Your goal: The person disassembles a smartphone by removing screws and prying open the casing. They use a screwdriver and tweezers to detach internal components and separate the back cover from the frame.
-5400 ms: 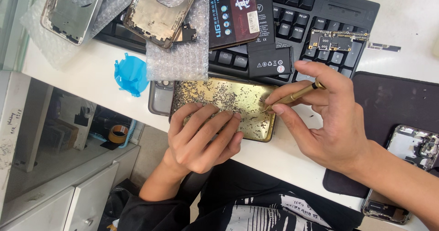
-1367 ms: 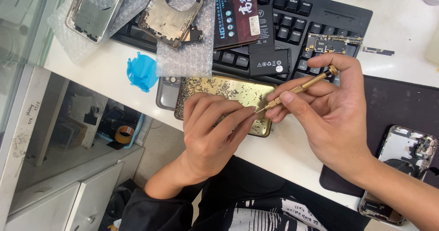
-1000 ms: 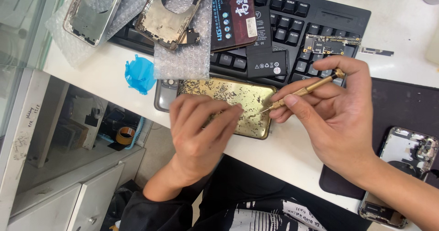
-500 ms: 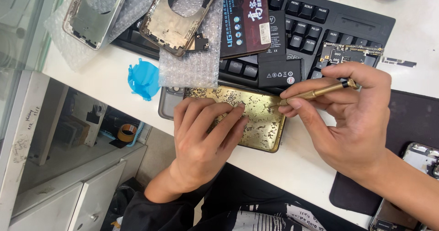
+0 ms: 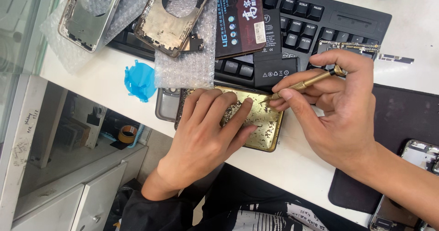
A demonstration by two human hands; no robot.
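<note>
Housings, far left: two bare metal phone frames [image 5: 89,9] [image 5: 173,14] lie on bubble wrap [image 5: 187,64] at the back left of the white counter [image 5: 91,82], the second one overlapping the keyboard's left end.
Film: crumpled blue plastic film [image 5: 139,80] sits on the counter just in front of the wrap, near the front edge.
Left hand: left hand [image 5: 206,135] lies palm down on the gold phone back [image 5: 263,121], fingers [image 5: 228,116] spread flat and pressing on it; nothing is gripped.
Phone back: gold plate, surface flecked with dark residue, lies at the counter's front edge, just in front of the keyboard; a grey camera end [image 5: 164,105] sticks out at its left.
Keyboard: black keyboard [image 5: 329,23] runs along the back of the counter, with a dark red battery box [image 5: 242,18] and a black battery [image 5: 272,66] resting on its keys.
Tool: brass-coloured slim driver [image 5: 304,82], tilted, its tip touching the plate's upper right area.
Right hand: right hand [image 5: 338,112] pinches the driver between thumb and fingertips, pen fashion.
Mat: black mat [image 5: 402,121] lies on the counter's right part, under the right wrist.
Far right: another shiny phone frame [image 5: 418,153] lies at the mat's right edge, partly out of view.
</note>
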